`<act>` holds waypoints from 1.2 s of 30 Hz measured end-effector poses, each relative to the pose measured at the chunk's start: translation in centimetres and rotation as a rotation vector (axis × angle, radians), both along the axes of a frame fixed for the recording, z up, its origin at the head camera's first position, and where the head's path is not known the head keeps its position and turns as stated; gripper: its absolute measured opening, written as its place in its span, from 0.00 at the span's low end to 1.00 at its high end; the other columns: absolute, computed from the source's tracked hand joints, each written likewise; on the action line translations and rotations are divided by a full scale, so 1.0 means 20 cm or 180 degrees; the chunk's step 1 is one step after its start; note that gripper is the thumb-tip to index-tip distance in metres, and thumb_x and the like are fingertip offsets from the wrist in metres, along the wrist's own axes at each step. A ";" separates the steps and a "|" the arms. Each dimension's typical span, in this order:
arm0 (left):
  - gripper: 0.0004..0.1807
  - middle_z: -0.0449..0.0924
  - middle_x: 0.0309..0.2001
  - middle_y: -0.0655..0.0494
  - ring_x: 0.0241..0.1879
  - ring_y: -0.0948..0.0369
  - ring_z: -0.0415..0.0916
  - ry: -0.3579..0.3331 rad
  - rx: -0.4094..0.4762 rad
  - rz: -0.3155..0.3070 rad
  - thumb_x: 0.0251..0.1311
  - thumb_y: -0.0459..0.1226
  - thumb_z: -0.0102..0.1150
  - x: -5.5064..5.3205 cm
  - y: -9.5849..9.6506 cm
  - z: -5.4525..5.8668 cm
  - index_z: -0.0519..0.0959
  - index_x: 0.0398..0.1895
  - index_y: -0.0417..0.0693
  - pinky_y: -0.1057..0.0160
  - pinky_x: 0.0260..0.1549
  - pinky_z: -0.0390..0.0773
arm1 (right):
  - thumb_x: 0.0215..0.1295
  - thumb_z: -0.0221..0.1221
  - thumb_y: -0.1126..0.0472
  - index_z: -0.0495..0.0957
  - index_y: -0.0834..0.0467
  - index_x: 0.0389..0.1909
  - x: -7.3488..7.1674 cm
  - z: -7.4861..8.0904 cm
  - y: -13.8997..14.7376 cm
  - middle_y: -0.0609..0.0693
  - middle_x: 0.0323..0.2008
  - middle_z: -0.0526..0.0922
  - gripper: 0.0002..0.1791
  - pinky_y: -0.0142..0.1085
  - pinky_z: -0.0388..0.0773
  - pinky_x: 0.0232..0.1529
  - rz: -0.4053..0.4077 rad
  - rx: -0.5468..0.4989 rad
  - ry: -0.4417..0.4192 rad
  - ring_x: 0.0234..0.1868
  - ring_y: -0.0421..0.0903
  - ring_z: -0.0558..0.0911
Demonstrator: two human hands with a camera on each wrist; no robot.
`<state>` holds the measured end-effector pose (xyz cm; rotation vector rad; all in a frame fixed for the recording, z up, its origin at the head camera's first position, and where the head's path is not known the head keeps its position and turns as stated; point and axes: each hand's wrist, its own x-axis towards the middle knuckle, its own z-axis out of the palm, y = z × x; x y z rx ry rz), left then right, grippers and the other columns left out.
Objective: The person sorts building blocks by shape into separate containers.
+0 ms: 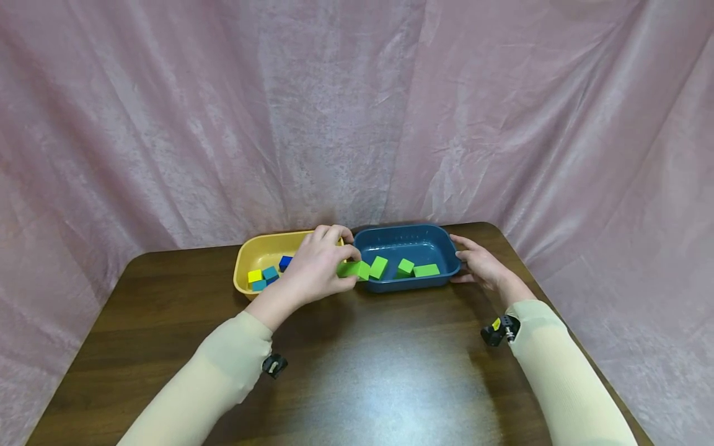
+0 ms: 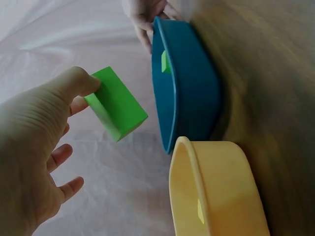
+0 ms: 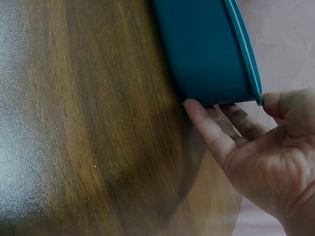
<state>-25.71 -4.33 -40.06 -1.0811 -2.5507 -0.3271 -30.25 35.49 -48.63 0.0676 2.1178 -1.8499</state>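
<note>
My left hand [image 1: 315, 266] pinches a green block [image 2: 118, 105] between thumb and fingers. It hovers over the place where the yellow bin [image 1: 270, 246] meets the blue bin [image 1: 409, 284], and hides part of the yellow one. In the left wrist view the block sits above both rims. At the far right end of the blue bin, my right hand [image 1: 484, 266] has its extended fingertips against the end wall [image 3: 211, 59] and the thumb at the rim. Inside the blue bin lie green blocks [image 1: 378, 267].
The yellow bin contains a yellow cube [image 1: 255, 275], teal blocks [image 1: 270, 274] and a dark blue block [image 1: 285, 262]. Both bins stand side by side near the back edge of a brown wooden table [image 1: 346, 371]. Behind it hangs a pink curtain [image 1: 346, 111].
</note>
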 end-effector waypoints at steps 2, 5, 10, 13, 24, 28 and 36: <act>0.14 0.71 0.57 0.54 0.58 0.49 0.64 -0.0041 0.0026 0.0012 0.56 0.52 0.73 -0.02 0.02 0.02 0.87 0.43 0.61 0.48 0.54 0.70 | 0.83 0.34 0.65 0.43 0.47 0.84 0.00 0.00 0.00 0.70 0.76 0.52 0.33 0.63 0.73 0.60 0.0004 0.0008 0.0002 0.69 0.70 0.66; 0.14 0.71 0.58 0.53 0.59 0.49 0.64 -0.0057 0.0054 0.0046 0.57 0.52 0.71 -0.05 0.05 0.04 0.87 0.44 0.62 0.47 0.57 0.69 | 0.83 0.34 0.65 0.43 0.48 0.84 0.01 0.00 -0.01 0.70 0.76 0.53 0.32 0.63 0.74 0.60 0.0007 0.0018 0.0002 0.69 0.70 0.66; 0.14 0.70 0.59 0.54 0.60 0.49 0.63 -0.0055 0.0133 0.0126 0.59 0.53 0.70 -0.09 0.11 0.07 0.87 0.46 0.63 0.47 0.59 0.68 | 0.83 0.34 0.65 0.44 0.47 0.84 0.01 0.00 -0.02 0.70 0.76 0.53 0.33 0.63 0.74 0.60 -0.0001 -0.0010 -0.0008 0.69 0.69 0.67; 0.15 0.69 0.58 0.55 0.60 0.50 0.63 -0.0098 0.0180 0.0183 0.59 0.53 0.70 -0.12 0.14 0.08 0.87 0.47 0.63 0.48 0.59 0.67 | 0.83 0.34 0.65 0.44 0.47 0.84 0.00 0.00 -0.03 0.69 0.76 0.52 0.33 0.64 0.73 0.60 0.0004 -0.0014 -0.0007 0.69 0.69 0.67; 0.16 0.68 0.57 0.56 0.58 0.51 0.63 -0.0361 0.0158 0.0377 0.62 0.54 0.68 -0.23 0.22 0.02 0.86 0.50 0.65 0.50 0.59 0.67 | 0.82 0.34 0.66 0.45 0.48 0.84 0.00 0.00 -0.04 0.69 0.75 0.54 0.33 0.65 0.73 0.61 -0.0023 -0.0022 0.0004 0.67 0.69 0.69; 0.16 0.68 0.57 0.56 0.58 0.51 0.62 -0.0455 0.0104 0.0511 0.62 0.54 0.67 -0.27 0.23 -0.03 0.85 0.51 0.66 0.50 0.59 0.67 | 0.83 0.34 0.65 0.45 0.48 0.84 -0.01 -0.01 -0.04 0.70 0.74 0.56 0.32 0.64 0.74 0.60 -0.0013 -0.0008 0.0000 0.66 0.68 0.70; 0.16 0.67 0.57 0.55 0.58 0.52 0.62 -0.0712 0.0087 0.0704 0.63 0.53 0.67 -0.30 0.24 -0.12 0.85 0.52 0.65 0.51 0.59 0.66 | 0.83 0.34 0.66 0.43 0.48 0.84 -0.01 -0.01 -0.05 0.71 0.74 0.55 0.33 0.65 0.72 0.61 0.0040 -0.0031 0.0052 0.66 0.68 0.70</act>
